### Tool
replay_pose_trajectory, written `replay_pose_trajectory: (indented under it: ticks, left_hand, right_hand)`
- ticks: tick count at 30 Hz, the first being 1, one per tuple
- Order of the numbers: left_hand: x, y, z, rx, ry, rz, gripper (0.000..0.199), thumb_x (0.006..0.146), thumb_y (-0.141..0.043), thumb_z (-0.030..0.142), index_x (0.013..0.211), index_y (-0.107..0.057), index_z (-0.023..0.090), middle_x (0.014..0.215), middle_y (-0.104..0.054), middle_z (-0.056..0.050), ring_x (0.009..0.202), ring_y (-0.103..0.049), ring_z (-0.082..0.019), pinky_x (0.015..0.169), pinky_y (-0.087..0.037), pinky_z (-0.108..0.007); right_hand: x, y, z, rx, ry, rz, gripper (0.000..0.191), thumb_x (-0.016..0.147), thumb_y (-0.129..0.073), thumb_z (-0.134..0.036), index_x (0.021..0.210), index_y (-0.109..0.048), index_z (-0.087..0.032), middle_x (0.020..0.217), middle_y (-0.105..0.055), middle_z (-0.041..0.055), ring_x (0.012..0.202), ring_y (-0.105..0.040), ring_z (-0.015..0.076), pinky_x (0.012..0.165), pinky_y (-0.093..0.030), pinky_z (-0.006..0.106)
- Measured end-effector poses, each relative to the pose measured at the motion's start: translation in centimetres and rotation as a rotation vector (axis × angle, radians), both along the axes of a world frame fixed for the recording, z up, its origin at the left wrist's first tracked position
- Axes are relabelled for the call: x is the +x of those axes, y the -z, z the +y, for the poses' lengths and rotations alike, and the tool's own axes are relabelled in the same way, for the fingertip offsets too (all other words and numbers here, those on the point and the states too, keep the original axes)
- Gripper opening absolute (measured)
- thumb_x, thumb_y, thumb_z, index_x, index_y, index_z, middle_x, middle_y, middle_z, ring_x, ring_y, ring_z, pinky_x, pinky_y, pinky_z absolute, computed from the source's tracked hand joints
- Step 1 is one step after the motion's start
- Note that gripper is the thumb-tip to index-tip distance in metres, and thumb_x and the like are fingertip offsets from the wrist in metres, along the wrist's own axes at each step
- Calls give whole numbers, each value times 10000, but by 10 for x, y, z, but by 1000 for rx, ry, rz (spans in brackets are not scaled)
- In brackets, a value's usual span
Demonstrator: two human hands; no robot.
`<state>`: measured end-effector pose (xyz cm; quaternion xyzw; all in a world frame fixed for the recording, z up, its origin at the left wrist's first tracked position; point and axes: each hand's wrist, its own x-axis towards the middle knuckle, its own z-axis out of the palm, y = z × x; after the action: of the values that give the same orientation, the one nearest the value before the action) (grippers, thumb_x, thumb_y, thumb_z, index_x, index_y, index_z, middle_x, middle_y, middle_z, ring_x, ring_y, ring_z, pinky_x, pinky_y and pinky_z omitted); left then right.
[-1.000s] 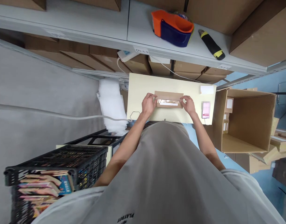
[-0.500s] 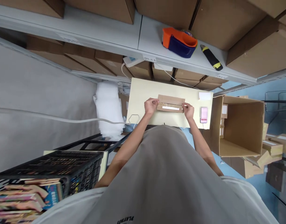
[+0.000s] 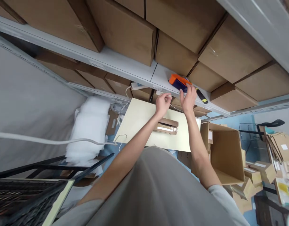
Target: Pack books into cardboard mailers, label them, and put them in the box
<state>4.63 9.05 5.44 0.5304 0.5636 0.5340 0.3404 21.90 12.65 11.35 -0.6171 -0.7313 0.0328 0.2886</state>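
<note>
My right hand (image 3: 188,98) reaches up to the shelf edge, its fingers apart and touching the near right side of an orange and dark-blue tape dispenser (image 3: 178,83). A black and yellow utility knife (image 3: 202,96) lies just right of those fingers. Lower and to the left, my left hand (image 3: 163,104) is raised over the table's far edge with fingers curled together; a small pale bit shows at the fingertips, too small to name. Below both hands, a small flat cardboard box (image 3: 167,129) with a white strip on its front rests on the cream table (image 3: 132,117).
Large cardboard boxes (image 3: 177,53) fill the shelf (image 3: 125,67) above. To the right stands a big open carton (image 3: 226,153), with smaller parcels (image 3: 259,171) beyond. White foam sheeting (image 3: 88,125) is at left, above a black crate (image 3: 29,197). A pale cable (image 3: 52,141) crosses the left side.
Both hands have left the small cardboard box and moved up and away from me. The right one has reached the tape dispenser on the shelf. The view has tilted upward.
</note>
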Motion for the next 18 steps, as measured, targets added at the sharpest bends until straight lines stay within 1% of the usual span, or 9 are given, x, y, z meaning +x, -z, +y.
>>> replay_pose_trajectory:
  ticks: [2,4,6,8,9,11,13,15,18]
  left_hand:
    - [8,-27,10,60,-2,-75,224,1044,-695,272,1223,-819,217,989,-818,-61,935,-763,-215,951,-633,-360]
    - [8,-43,11,95,-6,-125,211,1054,-689,282,1205,-818,212,948,-805,-53,893,-754,-204,878,-626,-332]
    - [1,-48,3,111,-6,-146,224,1062,-658,257,1217,-810,206,1017,-816,-69,927,-762,-202,877,-627,-325]
    - [-9,-44,-8,99,-2,-150,268,1045,-616,185,1243,-795,203,1120,-823,-85,1004,-775,-202,937,-635,-333]
    - [-14,-41,-15,84,-1,-152,301,1028,-596,146,1253,-788,204,1152,-821,-88,1041,-778,-200,973,-636,-339]
    - [-24,-33,-31,46,1,-170,329,1001,-583,106,1249,-777,202,1173,-818,-94,1081,-783,-199,1014,-638,-351]
    - [-32,-27,-51,23,16,-200,281,1014,-626,149,1250,-769,204,1189,-816,-101,1098,-790,-206,1026,-643,-363]
    - [-39,-23,-76,29,46,-216,234,1036,-701,244,1260,-761,215,1209,-815,-103,1112,-797,-215,1041,-648,-376]
    - [-48,-20,-116,56,70,-189,213,1039,-777,350,1215,-758,233,1183,-815,-86,1106,-799,-219,1048,-652,-381]
  right_hand:
    - [-9,-14,28,-62,-36,-94,641,1140,-490,-581,1590,-522,-126,1561,-607,311,1554,-523,483,1300,-395,755]
    - [-11,-16,49,-119,-37,-161,697,1106,-572,-594,1535,-521,-47,1461,-661,356,1484,-579,512,1280,-398,772]
    - [-8,-14,62,-159,-33,-181,669,1082,-629,-561,1473,-541,-25,1374,-704,370,1414,-631,523,1257,-416,775]
    - [-1,-14,67,-186,-37,-155,589,1076,-647,-527,1423,-562,-58,1325,-731,354,1363,-668,524,1225,-450,769]
    - [2,-16,65,-195,-40,-127,559,1077,-646,-527,1408,-566,-84,1318,-737,339,1349,-679,521,1210,-470,758]
    - [4,-19,49,-202,-56,-29,552,1081,-640,-569,1411,-556,-135,1341,-738,301,1342,-692,497,1194,-506,718]
    - [-1,-19,16,-203,-95,137,590,1078,-627,-642,1436,-535,-182,1369,-733,249,1334,-704,442,1187,-543,648]
    - [-14,-13,-30,-221,-151,379,618,1068,-612,-709,1436,-532,-219,1330,-745,189,1294,-722,370,1166,-579,559]
    - [-42,5,-105,-344,-205,707,596,1028,-667,-751,1373,-576,-273,1264,-761,109,1221,-739,292,1150,-594,476]
